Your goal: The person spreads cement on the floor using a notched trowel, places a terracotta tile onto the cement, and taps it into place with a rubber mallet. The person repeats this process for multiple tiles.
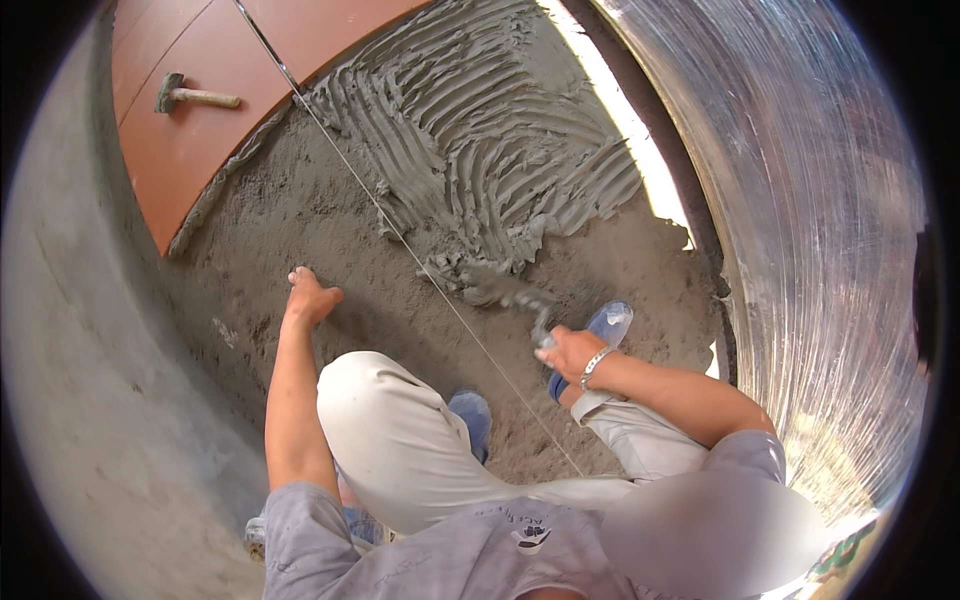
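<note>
Our right hand (572, 353) wraps the trowel (512, 292) at its handle, the proper hold; the mortar (490, 150) looks heavy, soft. Our left hand (312, 299), thumb apart, holds nothing visible.

Reads as a construction site, with floor tiling under way. Judged from rough, bare grey-brown ground (270, 190) and, over its upper part, wet grey mortar (500, 150) combed into curved ridges. Also noted: reddish-orange tiles (225, 50) laid at upper left, with a short-handled hammer (205, 98) lying on top; a thin string line (378, 208) stretched diagonally across; a mortar-smeared hand tool (510, 292) at the near end of the ridges. Bounded at left by a plain grey wall (90, 330), at right by a shiny, streaked surface (800, 200), material uncertain.
</note>
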